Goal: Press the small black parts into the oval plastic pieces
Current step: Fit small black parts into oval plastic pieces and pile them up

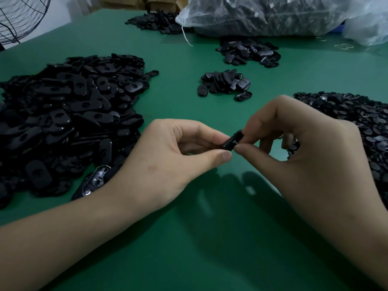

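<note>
Above the bench's (189,106) middle, both hands, left hand (168,156) and right hand (304,143), pinch one oval plastic piece (232,140) mid-press; next up, squeeze harder probably.

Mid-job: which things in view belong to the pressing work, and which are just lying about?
In the job: left hand and right hand, both pinching one oval piece; big pile of oval pieces at left; pile of small black parts at right; small heap in the middle, likely finished.
Lying about: fan; plastic bag; rubber bands; cardboard box.

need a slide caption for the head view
Left hand and right hand pinch a black plastic piece over the green table.
</note>
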